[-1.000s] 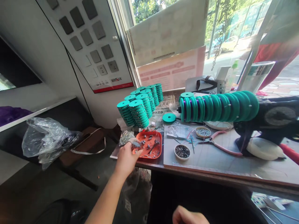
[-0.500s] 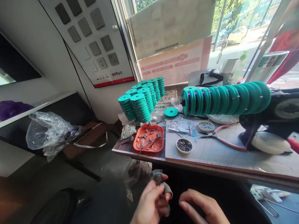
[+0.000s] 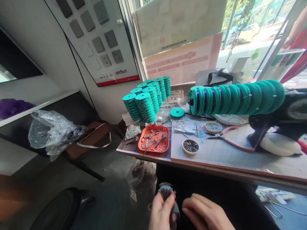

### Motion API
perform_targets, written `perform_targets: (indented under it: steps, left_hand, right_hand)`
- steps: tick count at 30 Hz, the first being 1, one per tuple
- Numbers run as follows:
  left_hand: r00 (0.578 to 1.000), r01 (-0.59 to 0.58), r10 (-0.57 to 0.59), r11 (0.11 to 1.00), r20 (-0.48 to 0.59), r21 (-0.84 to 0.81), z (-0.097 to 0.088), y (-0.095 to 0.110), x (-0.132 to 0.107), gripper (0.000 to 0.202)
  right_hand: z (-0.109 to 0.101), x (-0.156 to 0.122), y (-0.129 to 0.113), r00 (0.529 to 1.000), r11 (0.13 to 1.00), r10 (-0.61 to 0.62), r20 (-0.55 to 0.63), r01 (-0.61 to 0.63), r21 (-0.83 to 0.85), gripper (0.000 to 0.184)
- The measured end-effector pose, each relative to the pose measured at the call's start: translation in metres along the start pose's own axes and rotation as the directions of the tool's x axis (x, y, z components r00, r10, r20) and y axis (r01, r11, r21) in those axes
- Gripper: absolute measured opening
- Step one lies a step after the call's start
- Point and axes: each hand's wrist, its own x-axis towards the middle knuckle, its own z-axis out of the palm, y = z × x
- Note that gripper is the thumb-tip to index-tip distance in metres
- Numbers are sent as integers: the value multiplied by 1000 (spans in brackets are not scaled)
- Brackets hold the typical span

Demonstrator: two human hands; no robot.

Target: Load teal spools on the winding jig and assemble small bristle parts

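My left hand (image 3: 160,213) is closed low in the view, below the table's front edge. Between its thumb and fingers it grips a grey bundle with fine, bristle-like ends (image 3: 165,190), whose ends point up. Part of the bundle is hidden by the fingers, and I cannot tell its exact kind. Just to the right, my right hand (image 3: 207,211) has its fingers curled and pressed together near the thumb. Anything between those fingertips is hidden or too small to make out. A narrow gap separates the two hands.
An orange tray (image 3: 141,147) of small metal parts sits at the table's (image 3: 230,163) left end. Near it are a bowl of dark beads (image 3: 191,147), a bowl of pale beads (image 3: 213,127), pink-handled pliers (image 3: 236,143), stacked green spools (image 3: 145,107) and a row of green spools (image 3: 237,99).
My left hand has moved right with the grey bundle, closer to my right hand. The right hand stays curled in nearly the same place. The view has shifted slightly.
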Motion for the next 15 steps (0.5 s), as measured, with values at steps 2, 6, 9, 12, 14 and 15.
perform_targets:
  steps: [2,6,9,12,14,15]
  left_hand:
    - [1000,14,-14,1000,16,-27,-1,-2,1,61]
    - [999,-53,53,998,10,29,-4,-11,7,63]
    - [986,-163,167,978,-17,128,-8,-19,12,63]
    - [970,-235,244,948,-15,212,-11,-26,16,55]
    - [958,-271,285,926,-18,264,-13,-29,18,50]
    - [951,-292,308,913,-15,284,-14,-30,19,48]
  right_hand:
    - [1,-1,2,1000,999,-22,-17,22,-33,14]
    - [4,-2,2,998,999,-33,-55,31,-42,15]
    - [7,-2,1,995,1000,-2,-97,1,-17,22]
    - [10,-2,0,993,999,41,-110,-38,27,25]
    - [10,-2,1,994,996,68,-82,-63,60,23]
    - [9,-2,2,995,994,80,-56,-75,79,22]
